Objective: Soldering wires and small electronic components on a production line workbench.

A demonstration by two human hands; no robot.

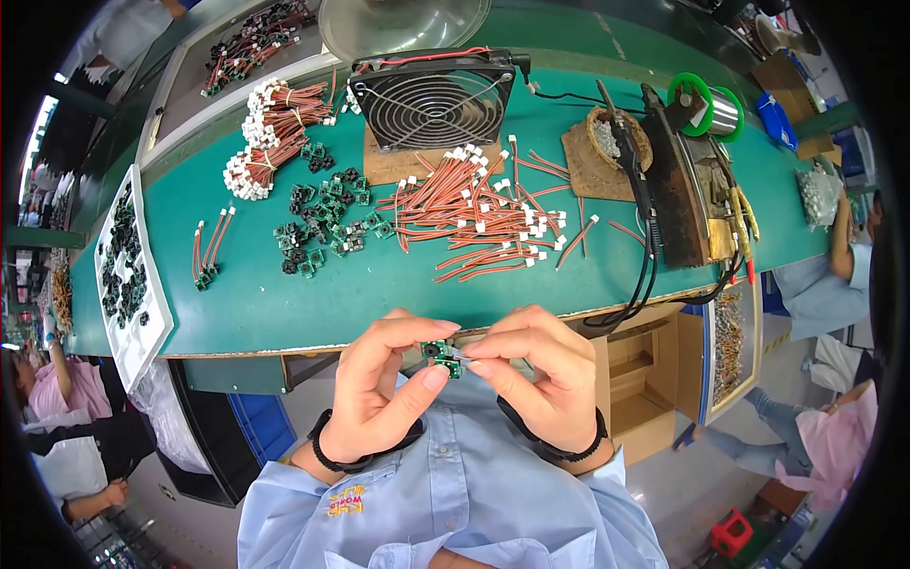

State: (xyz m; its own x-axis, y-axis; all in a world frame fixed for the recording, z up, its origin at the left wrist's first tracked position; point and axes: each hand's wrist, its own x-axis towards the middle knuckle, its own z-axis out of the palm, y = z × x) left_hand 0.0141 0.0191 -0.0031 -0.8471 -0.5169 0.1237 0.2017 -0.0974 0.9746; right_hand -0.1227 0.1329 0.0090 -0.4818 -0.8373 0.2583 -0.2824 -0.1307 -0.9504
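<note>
Black fan (438,112), red stool (731,534)

The small, square, held circuit board (434,349) is green and black. The flat bench (379,284) is green. Thin red wires (455,194) have white plastic plugs (594,219). A square black fan (438,109) has grey rings. The cloth shirt (408,474) is light blue.

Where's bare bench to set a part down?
Two patches on the green bench: the strip between the loose boards and its front edge, just beyond the left hand; and left, between the white tray and loose boards, around the wired pair. Crowded: back centre, with the wire pile and fan; right, with the dark metal stand and black cables.
</note>
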